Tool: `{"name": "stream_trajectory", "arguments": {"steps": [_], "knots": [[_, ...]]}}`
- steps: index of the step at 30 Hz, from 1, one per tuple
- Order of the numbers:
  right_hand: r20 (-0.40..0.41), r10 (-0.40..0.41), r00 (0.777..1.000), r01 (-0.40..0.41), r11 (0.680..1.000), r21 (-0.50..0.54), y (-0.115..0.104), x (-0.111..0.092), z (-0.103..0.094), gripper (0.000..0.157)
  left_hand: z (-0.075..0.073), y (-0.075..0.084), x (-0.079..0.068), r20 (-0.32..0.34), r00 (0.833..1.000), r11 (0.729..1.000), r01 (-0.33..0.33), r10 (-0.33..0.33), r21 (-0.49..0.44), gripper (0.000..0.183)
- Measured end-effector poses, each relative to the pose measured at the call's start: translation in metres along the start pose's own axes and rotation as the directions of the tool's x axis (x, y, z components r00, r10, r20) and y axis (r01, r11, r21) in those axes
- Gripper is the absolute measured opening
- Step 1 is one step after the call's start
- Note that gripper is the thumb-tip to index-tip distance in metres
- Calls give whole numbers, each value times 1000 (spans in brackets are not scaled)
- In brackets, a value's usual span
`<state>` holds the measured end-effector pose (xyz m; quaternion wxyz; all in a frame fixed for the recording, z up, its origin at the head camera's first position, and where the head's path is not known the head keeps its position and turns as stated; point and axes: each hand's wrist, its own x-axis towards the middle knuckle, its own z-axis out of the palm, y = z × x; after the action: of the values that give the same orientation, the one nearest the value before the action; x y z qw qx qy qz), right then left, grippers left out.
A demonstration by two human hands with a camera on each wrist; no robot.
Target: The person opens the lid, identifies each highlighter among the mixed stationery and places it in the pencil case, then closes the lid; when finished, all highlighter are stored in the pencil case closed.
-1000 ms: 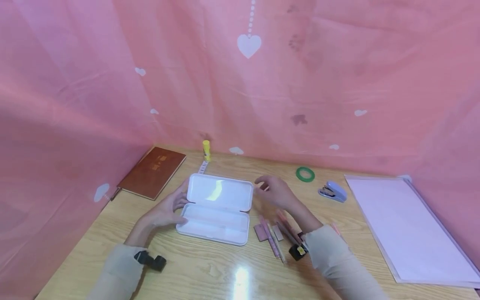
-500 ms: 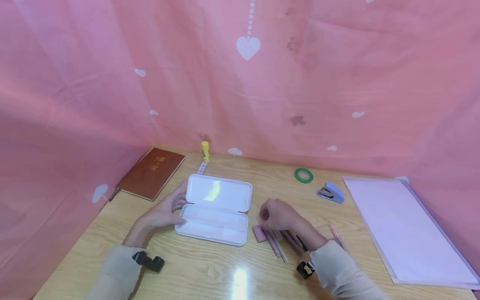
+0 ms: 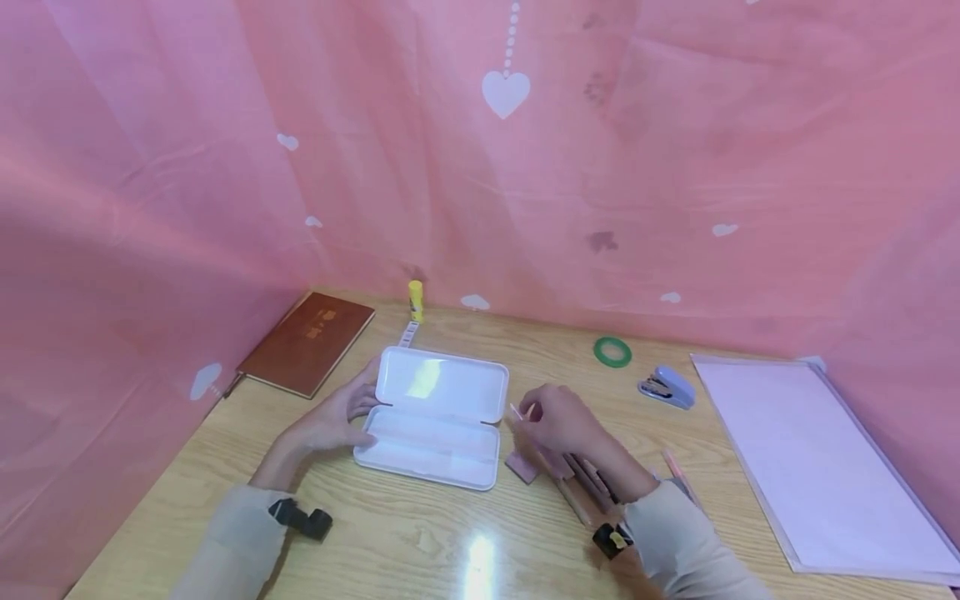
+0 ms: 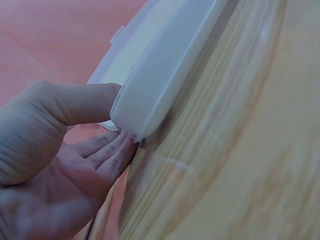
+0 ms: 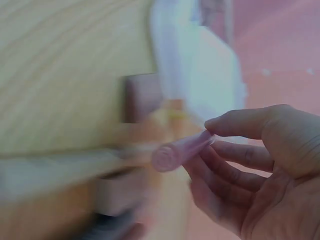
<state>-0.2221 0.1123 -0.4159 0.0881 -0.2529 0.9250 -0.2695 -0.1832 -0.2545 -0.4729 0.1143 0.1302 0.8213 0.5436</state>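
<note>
An opened white pencil case (image 3: 427,465) lies on the wooden table, its lid (image 3: 442,386) tilted back. My left hand (image 3: 330,425) grips its left end, thumb at the rim and the other fingers lower down by the table, as the left wrist view shows. In my right hand (image 3: 561,419), just right of the case, a pink pen (image 5: 182,150) is pinched between thumb and fingers, raised off the table. Below that hand lie a mauve block like an eraser (image 3: 522,467) and several slim pens or pencils (image 3: 574,500), partly hidden by the wrist.
A brown notebook (image 3: 307,343) lies back left, near a yellow glue stick (image 3: 416,301). Green tape (image 3: 612,352), a blue stapler (image 3: 667,387) and white sheets (image 3: 825,467) are on the right. Pink curtain (image 3: 480,192) encloses the table's back and sides.
My right hand came down from beside the lid to the pens, took hold of the pink pen and lifted it slightly. My left hand and the case stayed put.
</note>
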Motion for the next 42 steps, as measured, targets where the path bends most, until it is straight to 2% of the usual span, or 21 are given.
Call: {"name": "stream_trajectory", "arguments": {"steps": [6, 9, 12, 17, 23, 26, 31, 36, 42], "knots": [[-25, -106, 994, 107, 994, 16, -16, 5, -23, 16, -1, -1, -1, 6, 1000, 999, -29, 29, -28, 117], [-38, -191, 981, 192, 981, 13, -28, 14, -26, 17, -1, -2, -1, 3, 1000, 999, -24, 24, -27, 117], [-16, -227, 974, 227, 974, 22, -44, 27, -23, 17, 0, -3, 0, -4, 1000, 1000, -18, 18, -15, 117], [48, -255, 966, 255, 967, 0, -78, 53, -6, 13, 2, -3, 0, -8, 1000, 1000, 2, -2, -7, 118], [86, -348, 933, 352, 936, -27, -109, 74, 24, 4, 1, -2, 1, 16, 1000, 999, 9, -8, -34, 117], [108, -369, 923, 374, 926, -40, -118, 81, 43, 5, -1, -2, 1, 29, 999, 998, -20, 22, -66, 118], [161, -346, 924, 366, 923, -116, -124, 85, 75, 8, -3, -3, 1, 52, 996, 995, -68, 72, -77, 120], [173, -327, 929, 362, 902, -236, -128, 82, 92, 16, -3, -3, 3, 35, 998, 998, -41, 43, -56, 120], [215, -296, 931, 343, 910, -233, -135, 77, 95, 19, -2, -2, 3, 5, 1000, 1000, 15, -15, -22, 120]]}}
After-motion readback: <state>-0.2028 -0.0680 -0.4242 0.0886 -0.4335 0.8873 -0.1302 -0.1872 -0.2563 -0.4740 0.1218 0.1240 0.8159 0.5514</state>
